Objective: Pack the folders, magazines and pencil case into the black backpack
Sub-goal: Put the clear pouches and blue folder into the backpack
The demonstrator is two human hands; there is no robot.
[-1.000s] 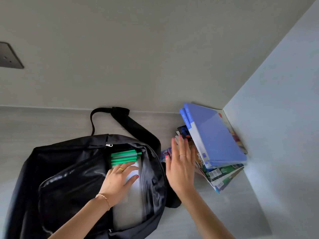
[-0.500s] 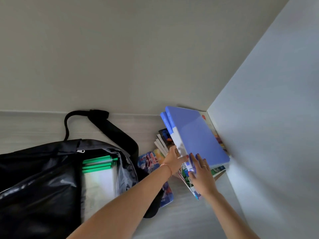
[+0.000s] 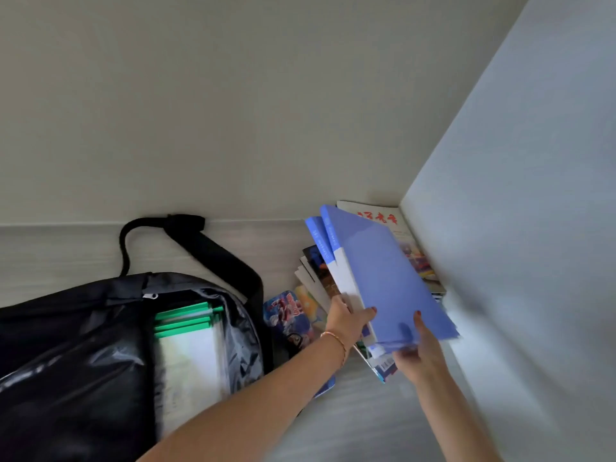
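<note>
Both hands have left the backpack side since one second ago and now I see them on the blue folders [image 3: 383,278] at about 3 o'clock of the view. From my screen, the left hand [image 3: 346,320] is closed around the near left edge of the folders, thumb on top, and the right hand [image 3: 420,353] grips their near edge from below, one finger with a red nail lying on the cover. These folders are tilted, the far end higher, and they sit on the pile of magazines [image 3: 405,238] in the corner by the white wall [image 3: 516,228]. At 6 o'clock from the pile, partly under the left wrist, lies the colourful pencil case [image 3: 286,315], just beside the black backpack [image 3: 76,361]. At 8 o'clock this backpack lies open on the table [image 3: 366,421], and folders with green spines [image 3: 185,320] are already inside it. Its strap [image 3: 206,248] goes toward 11 o'clock.
</note>
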